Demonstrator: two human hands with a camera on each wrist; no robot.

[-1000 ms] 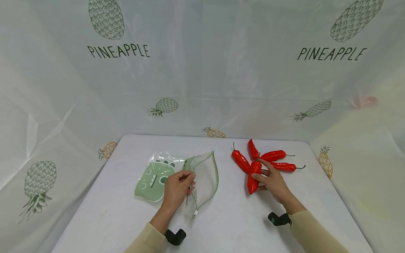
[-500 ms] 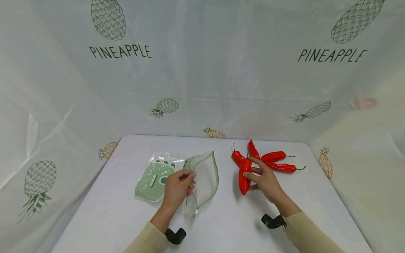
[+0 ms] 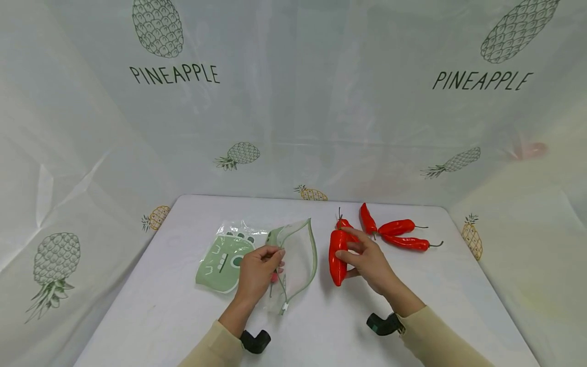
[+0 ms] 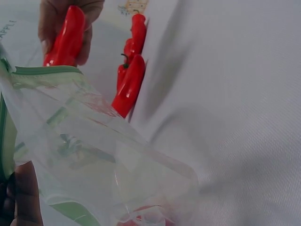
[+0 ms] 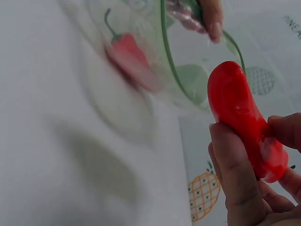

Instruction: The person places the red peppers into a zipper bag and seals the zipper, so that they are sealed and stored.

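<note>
A clear zip bag (image 3: 314,255) with a green-edged mouth spreads open at the table's middle. My left hand (image 3: 257,272) pinches its rim. Through its plastic a red chili pepper (image 5: 129,54) shows, blurred. My right hand (image 3: 373,265) holds another red chili pepper (image 3: 338,257) between thumb and fingers, raised just right of the bag's mouth and apart from it. Left of the left hand lies clear plastic with a green cartoon face (image 3: 220,262); whether it belongs to the same bag I cannot tell.
Several red chili peppers (image 3: 397,227) lie at the table's back right, one partly behind the right hand. A pineapple-print sheet (image 3: 293,112) hangs round the white table (image 3: 321,336). Each wrist wears a black camera mount (image 3: 384,324).
My right hand has carried its chili pepper leftward from the cluster toward the bag's mouth. The left hand and the bag have stayed almost still.
</note>
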